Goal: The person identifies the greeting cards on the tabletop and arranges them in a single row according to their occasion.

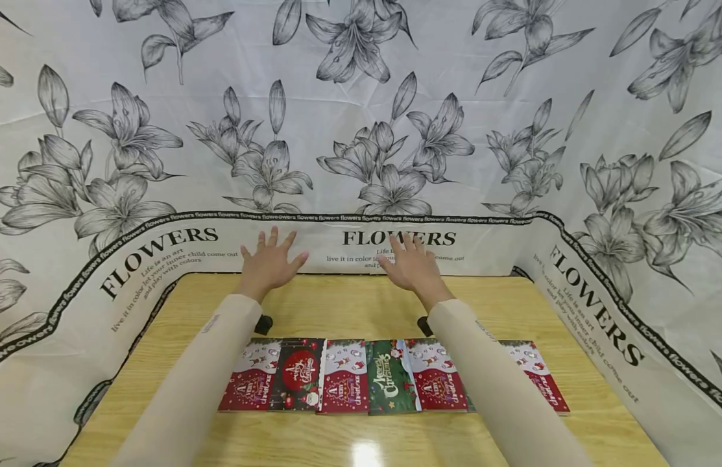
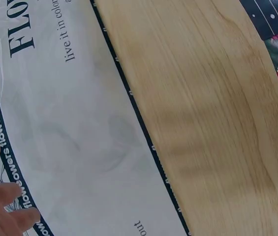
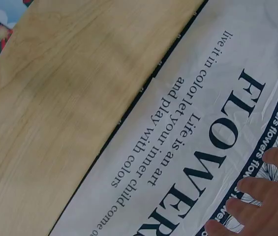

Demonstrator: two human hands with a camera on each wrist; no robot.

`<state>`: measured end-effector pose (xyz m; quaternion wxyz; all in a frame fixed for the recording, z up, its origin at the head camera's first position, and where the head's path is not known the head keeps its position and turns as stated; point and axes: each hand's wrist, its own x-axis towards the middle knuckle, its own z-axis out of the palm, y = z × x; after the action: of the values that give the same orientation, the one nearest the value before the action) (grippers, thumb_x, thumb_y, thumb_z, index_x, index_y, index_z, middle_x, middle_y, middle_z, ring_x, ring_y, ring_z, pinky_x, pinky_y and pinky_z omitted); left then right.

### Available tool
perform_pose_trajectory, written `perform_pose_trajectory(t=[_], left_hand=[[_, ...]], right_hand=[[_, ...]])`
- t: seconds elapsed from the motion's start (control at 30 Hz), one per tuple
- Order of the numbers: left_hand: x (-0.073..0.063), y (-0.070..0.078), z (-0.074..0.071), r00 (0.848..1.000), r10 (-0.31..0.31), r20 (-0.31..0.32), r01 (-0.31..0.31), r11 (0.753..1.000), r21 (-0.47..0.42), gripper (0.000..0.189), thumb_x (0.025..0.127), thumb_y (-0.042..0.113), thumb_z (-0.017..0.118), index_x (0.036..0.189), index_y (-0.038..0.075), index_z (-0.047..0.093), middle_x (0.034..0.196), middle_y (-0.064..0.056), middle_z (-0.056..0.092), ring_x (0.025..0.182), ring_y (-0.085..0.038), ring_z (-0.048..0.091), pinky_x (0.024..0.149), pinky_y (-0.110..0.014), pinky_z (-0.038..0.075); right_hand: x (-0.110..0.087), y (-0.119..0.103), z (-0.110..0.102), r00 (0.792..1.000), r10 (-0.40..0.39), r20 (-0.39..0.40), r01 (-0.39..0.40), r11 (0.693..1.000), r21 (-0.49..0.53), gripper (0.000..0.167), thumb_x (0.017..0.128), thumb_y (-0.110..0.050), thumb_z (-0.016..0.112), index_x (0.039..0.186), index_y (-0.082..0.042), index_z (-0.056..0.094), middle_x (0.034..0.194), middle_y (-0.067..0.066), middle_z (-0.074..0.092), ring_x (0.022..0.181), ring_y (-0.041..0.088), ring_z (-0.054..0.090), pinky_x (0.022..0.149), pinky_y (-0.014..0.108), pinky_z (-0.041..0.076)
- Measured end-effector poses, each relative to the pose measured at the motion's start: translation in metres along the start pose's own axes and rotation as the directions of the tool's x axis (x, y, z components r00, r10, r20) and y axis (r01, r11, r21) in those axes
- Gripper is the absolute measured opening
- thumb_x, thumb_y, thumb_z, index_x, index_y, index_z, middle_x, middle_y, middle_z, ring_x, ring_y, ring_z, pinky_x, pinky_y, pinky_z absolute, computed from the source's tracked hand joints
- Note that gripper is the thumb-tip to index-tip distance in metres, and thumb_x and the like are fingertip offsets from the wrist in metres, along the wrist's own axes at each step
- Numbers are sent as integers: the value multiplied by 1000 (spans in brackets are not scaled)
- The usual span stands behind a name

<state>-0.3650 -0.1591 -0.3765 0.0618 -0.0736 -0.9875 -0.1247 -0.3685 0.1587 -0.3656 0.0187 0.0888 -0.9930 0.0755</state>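
Note:
My left hand (image 1: 270, 263) is held out over the table's far side with its fingers spread, holding nothing. To its right, my right hand (image 1: 414, 264) is stretched out the same way, also with nothing in it. Nearer to me, below both hands, a row of Christmas cards lies side by side on the wooden table (image 1: 343, 305). Red-and-white cards (image 1: 344, 383) alternate with a black card (image 1: 296, 376) and a green card (image 1: 390, 376). My right sleeve covers part of the row. Fingers of each hand show at the edge of its own wrist view.
A white cloth (image 1: 314, 250) with grey lilies and the word FLOWERS hangs behind the table and along both sides. Two small black objects (image 1: 264, 324) show beside my wrists, partly behind the sleeves. Light glares off the table's near edge.

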Motion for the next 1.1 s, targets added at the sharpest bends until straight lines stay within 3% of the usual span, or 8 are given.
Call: perform_pose_trajectory(t=[0.6,0.8,1.1], left_hand=[[-26,-42,1,1000,-14,25,14,1000,-11,78,109,65,31,170,19,18,173,-26,6,155,-55,6,113,-83,5],[-37,-56,3,1000,-15,26,15,1000,-2,80,108,67,27,170,16,18,172,-28,7,154,-56,9,112,-83,8],[-59,-77,5,1000,-18,10,18,1000,-19,76,110,58,34,168,10,22,169,-33,14,151,-60,16,112,-83,14]], right_hand=[[3,-78,39,992,-123,22,122,992,38,75,110,-61,34,170,-19,18,175,15,13,160,39,11,125,61,18],[-5,-106,50,985,-172,26,170,984,52,74,110,-60,33,170,-18,20,175,15,15,160,38,14,125,61,18],[-12,-147,76,977,-205,61,201,977,69,75,109,-63,33,170,-20,21,175,12,17,160,32,17,126,54,20]])
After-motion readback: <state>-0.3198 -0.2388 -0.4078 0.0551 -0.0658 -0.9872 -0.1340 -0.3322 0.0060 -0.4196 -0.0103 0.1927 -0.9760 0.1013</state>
